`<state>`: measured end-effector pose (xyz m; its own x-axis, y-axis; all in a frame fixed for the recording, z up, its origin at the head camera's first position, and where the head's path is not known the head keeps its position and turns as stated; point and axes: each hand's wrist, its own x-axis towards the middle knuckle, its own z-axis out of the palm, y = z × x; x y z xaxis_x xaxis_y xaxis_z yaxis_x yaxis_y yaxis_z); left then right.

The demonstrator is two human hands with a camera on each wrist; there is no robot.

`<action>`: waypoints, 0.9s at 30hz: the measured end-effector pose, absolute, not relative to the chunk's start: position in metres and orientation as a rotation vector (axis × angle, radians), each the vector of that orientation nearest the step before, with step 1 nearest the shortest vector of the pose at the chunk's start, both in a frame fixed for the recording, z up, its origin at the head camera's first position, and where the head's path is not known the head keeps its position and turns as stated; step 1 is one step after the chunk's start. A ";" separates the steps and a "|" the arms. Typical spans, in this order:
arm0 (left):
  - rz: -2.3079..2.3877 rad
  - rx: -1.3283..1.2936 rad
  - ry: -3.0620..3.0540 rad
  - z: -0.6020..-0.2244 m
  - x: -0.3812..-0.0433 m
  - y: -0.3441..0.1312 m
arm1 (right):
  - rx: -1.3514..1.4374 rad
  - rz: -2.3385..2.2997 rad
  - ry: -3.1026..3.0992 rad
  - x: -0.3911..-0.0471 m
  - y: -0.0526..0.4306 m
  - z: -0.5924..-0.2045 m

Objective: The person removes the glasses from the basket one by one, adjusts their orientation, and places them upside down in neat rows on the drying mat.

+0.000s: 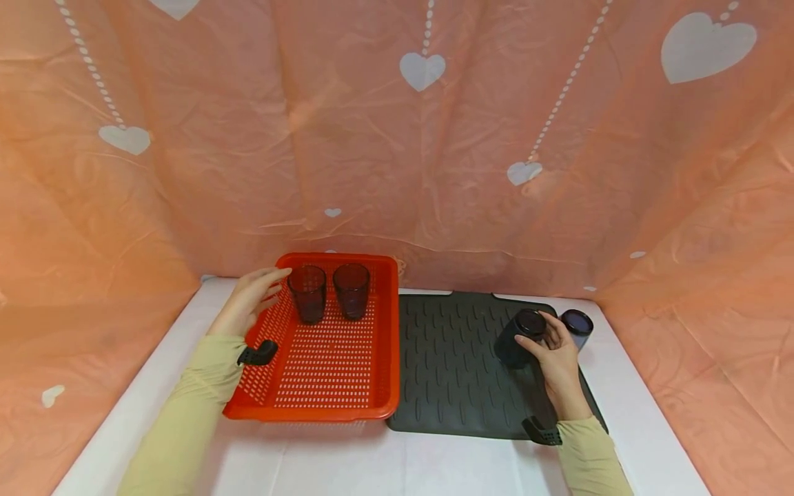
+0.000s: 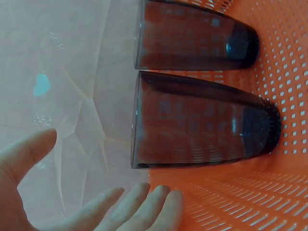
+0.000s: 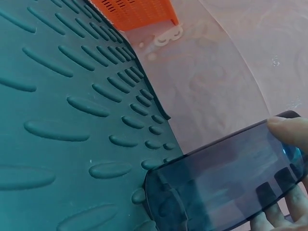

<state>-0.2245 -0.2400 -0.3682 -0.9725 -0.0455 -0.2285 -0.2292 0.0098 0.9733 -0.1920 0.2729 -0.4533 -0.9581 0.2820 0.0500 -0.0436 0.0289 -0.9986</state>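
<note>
My right hand (image 1: pixel 558 365) grips a dark tinted drinking glass (image 1: pixel 516 341) near its upper end, thumb on one side and fingers on the other. In the right wrist view the lower end of this glass (image 3: pixel 221 178) meets the dark ridged mat (image 3: pixel 72 144). Another tinted glass (image 1: pixel 578 325) stands just beyond that hand. At the orange basket's left rim my left hand (image 1: pixel 251 300) has its fingers extended and thumb spread, holding nothing. Two tinted glasses, a left one (image 2: pixel 207 122) and a right one (image 2: pixel 197 36), stand mouth up inside the basket, close to that hand.
The perforated orange basket (image 1: pixel 384 406) sits left of the dark mat (image 1: pixel 453 406) on a white table (image 1: pixel 403 461). A peach curtain with white hearts (image 1: pixel 372 138) hangs behind and along both sides.
</note>
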 end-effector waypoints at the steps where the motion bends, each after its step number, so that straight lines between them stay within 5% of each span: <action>1: 2.083 -0.283 2.148 -0.368 -0.226 -0.240 | -0.248 2.022 -2.070 -0.192 0.273 -0.453; 27: 1.763 -0.160 2.378 -0.381 -0.252 -0.230 | -0.233 1.994 -2.101 -0.192 0.275 -0.455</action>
